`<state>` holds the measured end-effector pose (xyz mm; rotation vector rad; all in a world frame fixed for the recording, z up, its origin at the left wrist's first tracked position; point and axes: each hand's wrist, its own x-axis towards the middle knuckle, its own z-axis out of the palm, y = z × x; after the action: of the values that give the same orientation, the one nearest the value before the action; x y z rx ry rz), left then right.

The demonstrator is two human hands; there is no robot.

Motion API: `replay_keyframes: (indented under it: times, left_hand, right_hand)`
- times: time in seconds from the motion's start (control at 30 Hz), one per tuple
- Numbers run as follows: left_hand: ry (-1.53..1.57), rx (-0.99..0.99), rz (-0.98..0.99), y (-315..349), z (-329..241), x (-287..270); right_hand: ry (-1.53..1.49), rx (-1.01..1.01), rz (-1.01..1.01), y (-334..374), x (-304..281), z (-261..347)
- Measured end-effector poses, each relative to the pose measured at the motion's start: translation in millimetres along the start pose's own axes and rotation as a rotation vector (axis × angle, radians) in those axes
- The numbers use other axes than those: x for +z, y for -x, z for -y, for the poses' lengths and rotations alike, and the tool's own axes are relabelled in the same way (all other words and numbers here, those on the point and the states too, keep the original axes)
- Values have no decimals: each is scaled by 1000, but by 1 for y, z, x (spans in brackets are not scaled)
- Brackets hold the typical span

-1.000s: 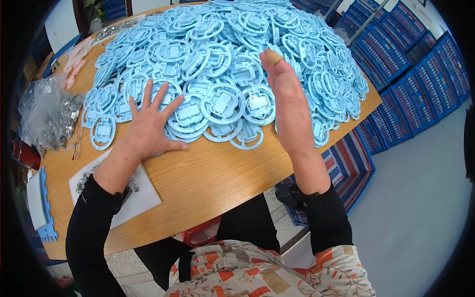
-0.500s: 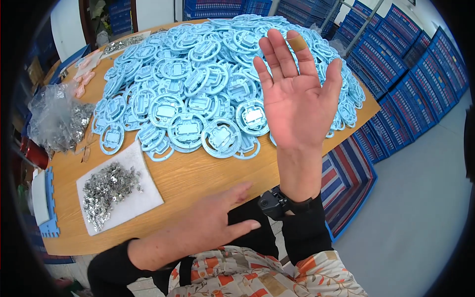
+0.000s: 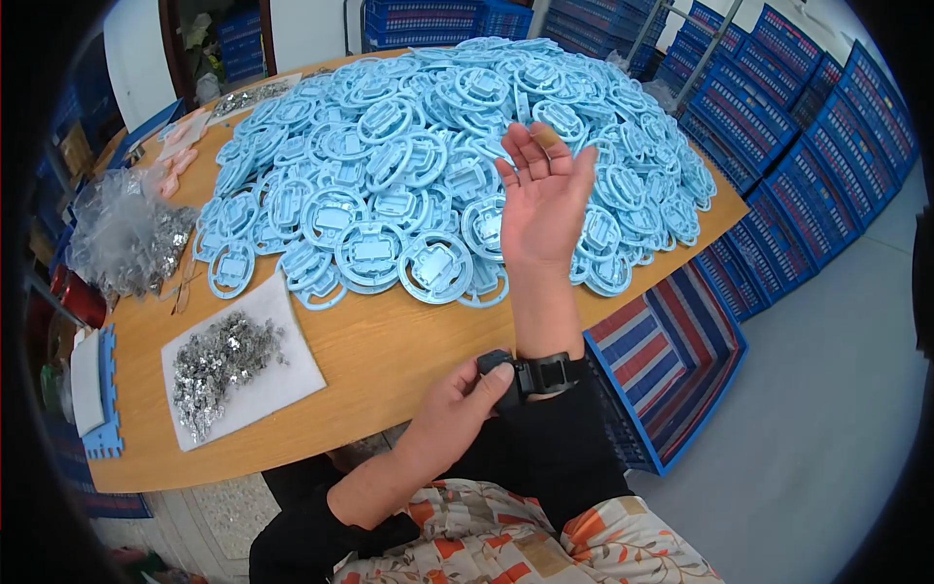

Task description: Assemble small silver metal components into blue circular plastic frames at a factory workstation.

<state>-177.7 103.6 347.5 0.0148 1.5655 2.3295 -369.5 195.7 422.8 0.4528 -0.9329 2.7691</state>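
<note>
My right hand (image 3: 542,209) is raised palm-up in front of a heap of light-blue round plastic parts (image 3: 372,255), its fingers loosely curled and holding nothing. A tan bandage wraps one of its fingertips. Around that wrist runs a black strap (image 3: 556,373) carrying a small black camera (image 3: 494,361). My left hand (image 3: 449,414) has closed on this camera, with the thumb on its near side and the fingers partly hidden behind it.
Shiny small metal pieces (image 3: 219,375) lie on a white foam sheet (image 3: 287,380) at the table's left. Beyond is a clear plastic bag (image 3: 122,229) of similar pieces. Blue crates (image 3: 778,146) are stacked at right; a crate with a striped lining (image 3: 671,365) sits beside the table (image 3: 379,341).
My left hand has moved right and up and taken hold of the wrist camera. My right hand has lowered and shifted left, its fingers curling more.
</note>
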Motion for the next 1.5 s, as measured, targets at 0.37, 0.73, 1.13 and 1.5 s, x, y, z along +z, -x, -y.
replay_keyframes:
  times: [0.37,0.73,1.13,1.5]
  left_hand:
    - [207,-336,-6,-3,7,-4]
    - [-202,376,-137,6,43,-18]
    - [-1015,765,-58,11,6,2]
    - [-742,576,-125,9,24,-26]
  right_hand:
    - [518,6,-254,-1,-43,-28]
    - [216,132,-337,-11,-48,-19]
    - [253,142,-317,-2,-47,-24]
    - [28,283,-420,7,-54,-18]
